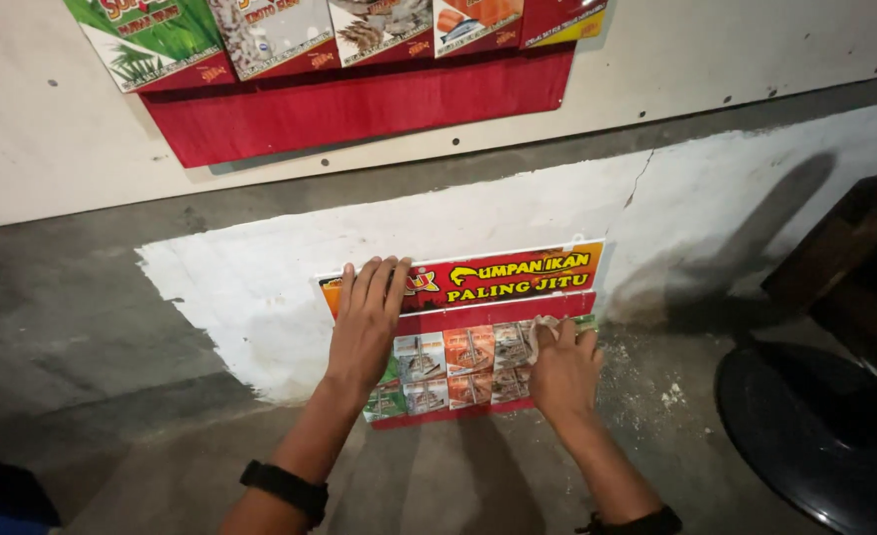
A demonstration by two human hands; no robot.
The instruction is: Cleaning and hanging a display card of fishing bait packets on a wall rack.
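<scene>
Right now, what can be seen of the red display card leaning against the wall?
The red display card stands upright on the floor against the white-painted wall patch. It looks like thin printed cardboard, with a red and yellow header band above rows of small sachets. The left hand lies flat over its upper left corner. The right hand pinches a pale sachet at its right side.

The display card [478, 337] leans against the wall [260, 287], standing on the floor [438, 485]. A round stool [815, 436] sits at its 3 o'clock. Another packet board [359, 69] hangs on the wall at 11 o'clock.
</scene>
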